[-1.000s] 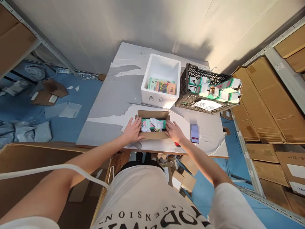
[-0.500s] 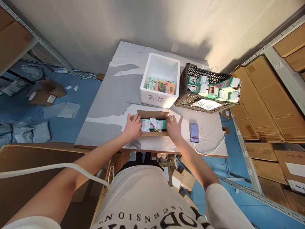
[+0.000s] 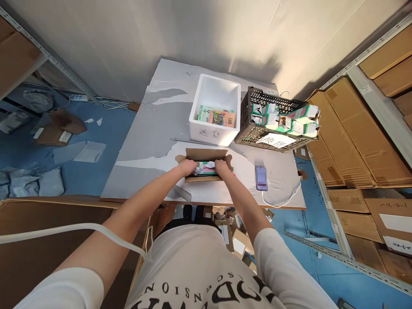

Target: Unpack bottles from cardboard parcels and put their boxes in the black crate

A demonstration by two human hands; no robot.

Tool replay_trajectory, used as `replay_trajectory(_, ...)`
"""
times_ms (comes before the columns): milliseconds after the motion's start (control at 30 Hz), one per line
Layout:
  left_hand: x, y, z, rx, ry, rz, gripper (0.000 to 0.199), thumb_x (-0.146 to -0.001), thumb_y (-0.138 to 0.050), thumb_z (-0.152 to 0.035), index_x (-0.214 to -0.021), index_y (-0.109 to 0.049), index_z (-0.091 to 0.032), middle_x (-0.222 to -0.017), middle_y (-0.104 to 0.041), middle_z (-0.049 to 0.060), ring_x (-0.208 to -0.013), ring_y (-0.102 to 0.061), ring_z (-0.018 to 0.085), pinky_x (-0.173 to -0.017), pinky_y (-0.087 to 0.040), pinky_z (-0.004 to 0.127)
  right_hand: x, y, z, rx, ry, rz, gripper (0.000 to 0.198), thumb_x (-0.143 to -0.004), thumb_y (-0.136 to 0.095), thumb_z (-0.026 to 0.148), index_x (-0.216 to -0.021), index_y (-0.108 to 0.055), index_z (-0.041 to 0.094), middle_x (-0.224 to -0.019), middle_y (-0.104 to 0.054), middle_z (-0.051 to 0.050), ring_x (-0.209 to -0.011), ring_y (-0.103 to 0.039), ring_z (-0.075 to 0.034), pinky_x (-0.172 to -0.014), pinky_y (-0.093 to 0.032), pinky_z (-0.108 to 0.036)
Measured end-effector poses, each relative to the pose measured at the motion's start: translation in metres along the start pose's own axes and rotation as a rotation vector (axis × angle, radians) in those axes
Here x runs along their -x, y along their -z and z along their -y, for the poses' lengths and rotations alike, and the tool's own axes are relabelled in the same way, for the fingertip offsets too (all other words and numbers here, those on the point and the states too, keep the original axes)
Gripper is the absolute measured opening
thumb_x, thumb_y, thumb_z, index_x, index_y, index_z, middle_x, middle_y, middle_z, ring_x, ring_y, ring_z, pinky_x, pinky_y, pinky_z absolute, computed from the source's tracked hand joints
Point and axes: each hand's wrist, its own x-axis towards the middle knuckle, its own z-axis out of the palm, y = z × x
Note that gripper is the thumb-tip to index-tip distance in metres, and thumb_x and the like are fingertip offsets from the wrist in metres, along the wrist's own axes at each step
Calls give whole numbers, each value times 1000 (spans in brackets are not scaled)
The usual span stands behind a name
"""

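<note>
An open cardboard box (image 3: 206,153) sits near the table's front edge, its flaps spread. Inside it lies a green-and-pink carton (image 3: 209,169) with crumpled white paper (image 3: 197,170) on and beside it. My left hand (image 3: 189,166) reaches into the box from the left, fingers curled down at the carton's left end and the paper. From the opposite side my right hand (image 3: 221,165) is closed at the carton's right end. The box and the hands themselves hide part of the fingertips on both sides.
Behind the box stands a white foam bin (image 3: 215,134) holding printed packets. A black plastic crate (image 3: 246,128) of green-and-white cartons is to its right. A phone (image 3: 261,178) with a white cable lies on the table (image 3: 135,146). Shelves of cardboard boxes (image 3: 347,128) rise at right.
Both hands have moved inward from the box's side flaps into the box, closing around the carton's ends. The side flaps now stand out, and the paper is partly covered.
</note>
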Motion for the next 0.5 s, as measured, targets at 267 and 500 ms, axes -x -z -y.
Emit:
replay_trajectory(267, 21, 30, 5, 1075, 153, -491, 43, -76, -63, -54, -91, -59, -15, -81, -69, 6, -71, -64, 19, -61, -49, 28, 29, 15, 7, -877, 362, -35, 42, -94, -41, 28, -134, -33, 19, -113, -63, -4, -98, -62, -14, -83, -53, -29)
replay_trajectory(500, 117, 29, 67, 1336, 369, -936, 52, -68, -68, -59, -92, -60, -14, -83, -68, 6, -75, -63, 18, -68, -51, 28, 34, 20, 129, -760, 561, -196, 40, -91, -48, 30, -129, -46, 20, -117, -60, -9, -113, -54, -22, -97, -46, -38)
